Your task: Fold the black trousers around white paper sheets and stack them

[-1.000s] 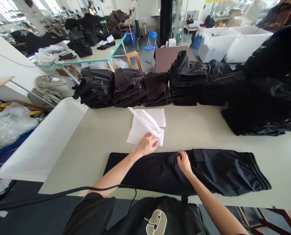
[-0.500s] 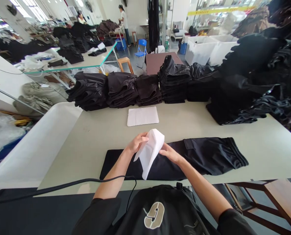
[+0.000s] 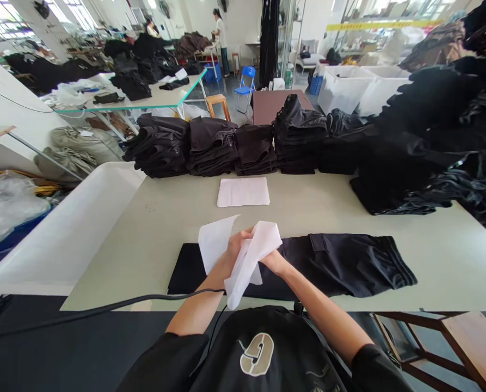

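Thin white sheets (image 3: 256,247) hang between my two hands above black trousers (image 3: 349,261) laid flat across the table. My left hand (image 3: 235,245) is closed on the white sheets, with one sheet (image 3: 215,239) spreading out to its left. On the other side, my right hand (image 3: 273,260) grips the sheets from the right, its fingers partly hidden behind them. A flat stack of white sheets (image 3: 243,192) lies on the table beyond my hands.
Folded dark garment stacks (image 3: 214,147) line the table's (image 3: 116,267) far edge. A large dark garment heap (image 3: 414,136) covers the right side. A white trough (image 3: 75,228) borders the left, and a black cable (image 3: 145,298) crosses in front. A person (image 3: 221,41) stands far back.
The white sheets have opened out, one now spreading to the left. My hands have come closer together. The view has shifted slightly, so the background sits further right.
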`<state>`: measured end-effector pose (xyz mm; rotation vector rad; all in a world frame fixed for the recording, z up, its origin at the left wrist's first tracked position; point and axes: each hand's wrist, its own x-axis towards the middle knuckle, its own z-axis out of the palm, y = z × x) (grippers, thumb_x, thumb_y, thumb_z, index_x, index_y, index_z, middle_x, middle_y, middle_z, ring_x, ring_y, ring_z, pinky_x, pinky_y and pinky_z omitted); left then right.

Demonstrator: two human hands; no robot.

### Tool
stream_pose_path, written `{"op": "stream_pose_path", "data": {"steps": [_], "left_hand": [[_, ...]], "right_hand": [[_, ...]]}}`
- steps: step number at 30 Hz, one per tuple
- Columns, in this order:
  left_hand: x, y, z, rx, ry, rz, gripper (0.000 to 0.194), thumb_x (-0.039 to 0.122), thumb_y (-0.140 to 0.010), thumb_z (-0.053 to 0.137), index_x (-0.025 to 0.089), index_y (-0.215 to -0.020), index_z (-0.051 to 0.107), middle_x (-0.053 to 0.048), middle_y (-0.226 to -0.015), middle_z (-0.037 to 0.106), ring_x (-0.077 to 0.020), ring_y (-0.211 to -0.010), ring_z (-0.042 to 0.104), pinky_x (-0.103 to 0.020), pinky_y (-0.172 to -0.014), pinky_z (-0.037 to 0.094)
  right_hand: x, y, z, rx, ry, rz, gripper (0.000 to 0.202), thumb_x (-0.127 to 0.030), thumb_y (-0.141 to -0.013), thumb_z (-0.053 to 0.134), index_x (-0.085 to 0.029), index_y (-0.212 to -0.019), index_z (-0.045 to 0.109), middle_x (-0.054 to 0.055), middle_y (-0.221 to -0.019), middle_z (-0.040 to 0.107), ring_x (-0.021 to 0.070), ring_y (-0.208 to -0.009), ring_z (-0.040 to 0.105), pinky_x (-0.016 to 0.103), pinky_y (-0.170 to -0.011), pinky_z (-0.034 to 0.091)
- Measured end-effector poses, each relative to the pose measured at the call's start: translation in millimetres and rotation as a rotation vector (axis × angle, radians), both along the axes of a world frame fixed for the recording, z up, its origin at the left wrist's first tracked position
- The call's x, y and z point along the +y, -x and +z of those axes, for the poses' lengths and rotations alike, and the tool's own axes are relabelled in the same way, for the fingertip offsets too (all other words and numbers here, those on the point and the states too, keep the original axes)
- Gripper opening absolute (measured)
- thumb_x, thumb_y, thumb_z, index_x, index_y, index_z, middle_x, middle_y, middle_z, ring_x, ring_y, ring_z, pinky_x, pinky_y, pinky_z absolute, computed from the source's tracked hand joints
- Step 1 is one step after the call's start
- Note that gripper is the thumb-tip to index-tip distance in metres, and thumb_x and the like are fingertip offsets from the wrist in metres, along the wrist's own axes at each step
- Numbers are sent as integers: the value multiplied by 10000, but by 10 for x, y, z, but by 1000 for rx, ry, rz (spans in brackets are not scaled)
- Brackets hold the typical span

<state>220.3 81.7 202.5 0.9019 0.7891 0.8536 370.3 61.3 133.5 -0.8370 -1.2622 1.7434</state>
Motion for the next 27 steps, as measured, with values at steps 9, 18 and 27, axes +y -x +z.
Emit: {"op": "stream_pose_path", "data": {"steps": [9, 18, 27], "left_hand": [[98, 66, -131, 86, -92, 158, 287, 440, -777, 712, 171, -869, 671, -21, -798, 674, -157, -736, 602, -260, -692, 465], [168, 448, -660, 643, -309, -204, 214, 397, -857, 665, 189, -902, 693, -18, -796, 684, -186, -750, 617, -277, -676, 460], [201, 2092, -1436, 1690, 75, 335, 679, 293, -786, 780, 121, -1396, 538, -290, -1381, 575, -422, -1342, 504, -503, -1025, 423]], "right_hand": [[-107, -244, 56, 99, 358, -33, 608, -731, -834, 640, -199, -1116, 723, 102, -1006, 775, 309, -1003, 697, 464, -953, 544], [-83, -600, -16, -91, 564, -69, 516, -698, -769, 727, -209, -929, 699, 67, -785, 743, 232, -664, 670, 358, -653, 541], [5, -1028, -527, -430, 490, -212, 438, -602, -713, 793, -202, -858, 689, -17, -698, 679, 142, -587, 568, 249, -538, 409]]}}
